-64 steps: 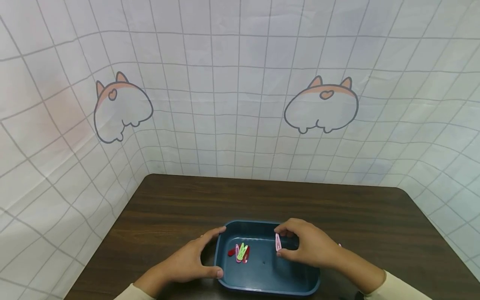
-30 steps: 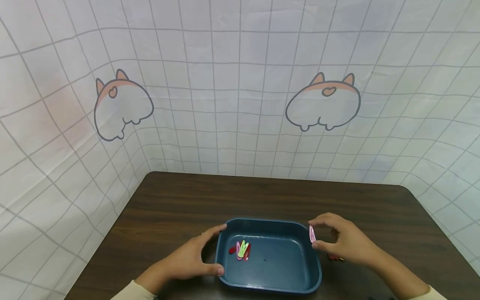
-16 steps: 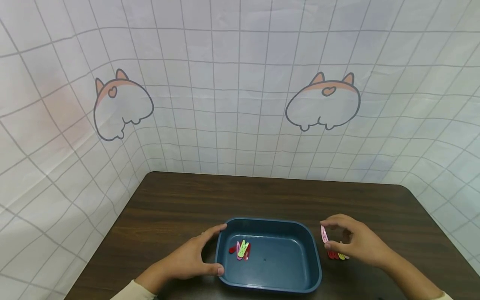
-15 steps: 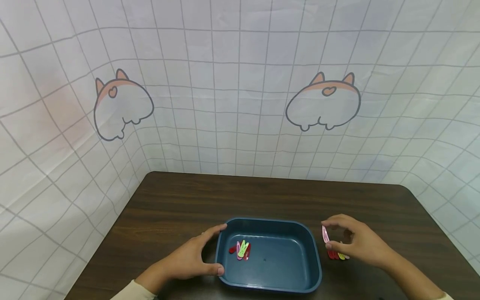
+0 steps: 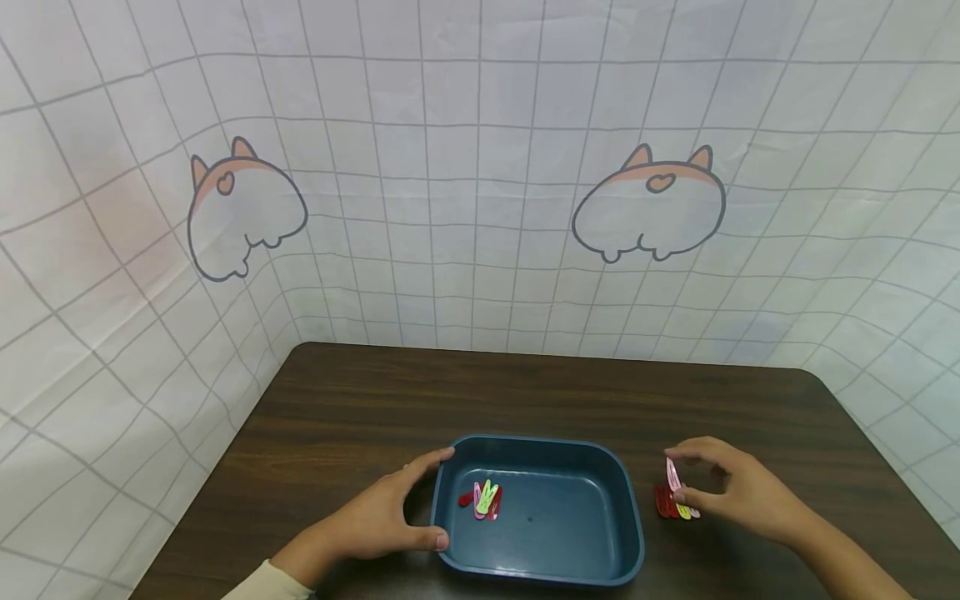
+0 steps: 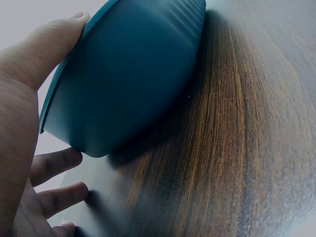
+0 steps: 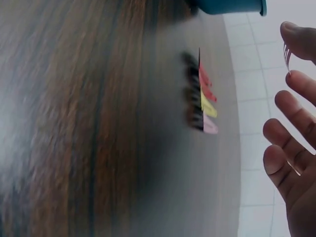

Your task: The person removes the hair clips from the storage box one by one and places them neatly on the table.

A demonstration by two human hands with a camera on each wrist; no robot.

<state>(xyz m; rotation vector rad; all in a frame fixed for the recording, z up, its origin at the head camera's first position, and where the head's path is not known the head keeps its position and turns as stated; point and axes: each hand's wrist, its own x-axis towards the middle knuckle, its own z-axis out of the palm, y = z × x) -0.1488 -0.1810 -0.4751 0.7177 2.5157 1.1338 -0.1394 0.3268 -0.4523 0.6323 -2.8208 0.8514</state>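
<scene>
My left hand (image 5: 378, 518) holds the left end of a blue plastic tray (image 5: 555, 575), thumb and index finger at its rim. From the left wrist view, the thumb lies on the rim and the other fingers are spread apart. Inside the tray, a small cluster of snap hair clips in red, pink and yellow-green (image 5: 486, 497) lies to the left. Right of the tray, my right hand (image 5: 750, 492) pinches a pink snap hair clip (image 5: 672, 473) between thumb and index finger. Below it on the table sits a row with red clips (image 5: 664, 503), a yellow clip (image 7: 208, 104) and a pink clip (image 7: 210, 124).
A dark wood-grain table (image 5: 480, 392) carries everything. Behind it and at its sides hangs a white grid-patterned cloth (image 5: 450, 250) with cartoon prints.
With the pink hair clip pinched, my right hand has moved right, from above the tray to above the row of clips on the table. The left hand stays at the tray.
</scene>
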